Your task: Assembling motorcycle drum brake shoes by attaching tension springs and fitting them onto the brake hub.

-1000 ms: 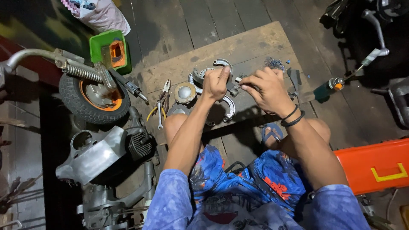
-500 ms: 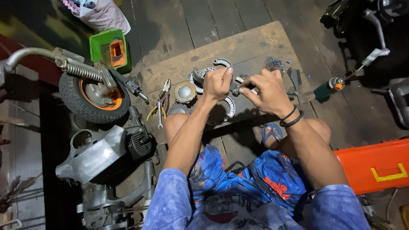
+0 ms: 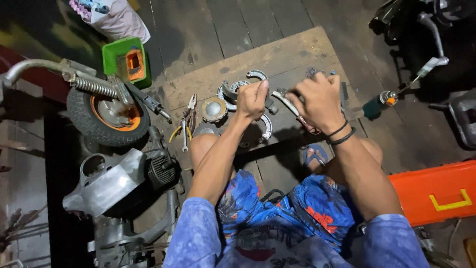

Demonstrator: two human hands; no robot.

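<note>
The person sits over a wooden board (image 3: 277, 54) laid on a dark plank floor. The left hand (image 3: 252, 99) is closed in a fist around one end of a curved metal brake shoe (image 3: 287, 101), thumb uppermost. The right hand (image 3: 321, 101) is curled tight over the other end of the same part, with two dark bands at the wrist. The shoe is held between both hands, raised above the board, with a spring hanging from it near the right wrist.

On the board beneath the hands lie further curved shoes (image 3: 256, 74) and a round toothed plate (image 3: 233, 92). A domed metal cap (image 3: 214, 109) sits just to the left of these, and pliers with yellow grips (image 3: 187, 116) lie beside it at the board's edge.

To the left stands a small scooter wheel with an orange hub (image 3: 106, 116), under a coil spring (image 3: 91, 85). A green box (image 3: 126, 60) sits behind it. A grey engine casing (image 3: 106, 181) lies nearer the person. An orange case (image 3: 439, 193) rests at the right, and a screwdriver with a dark green handle (image 3: 379, 101) lies off the board's right edge. A blue sandal (image 3: 315, 154) shows below the right forearm.
</note>
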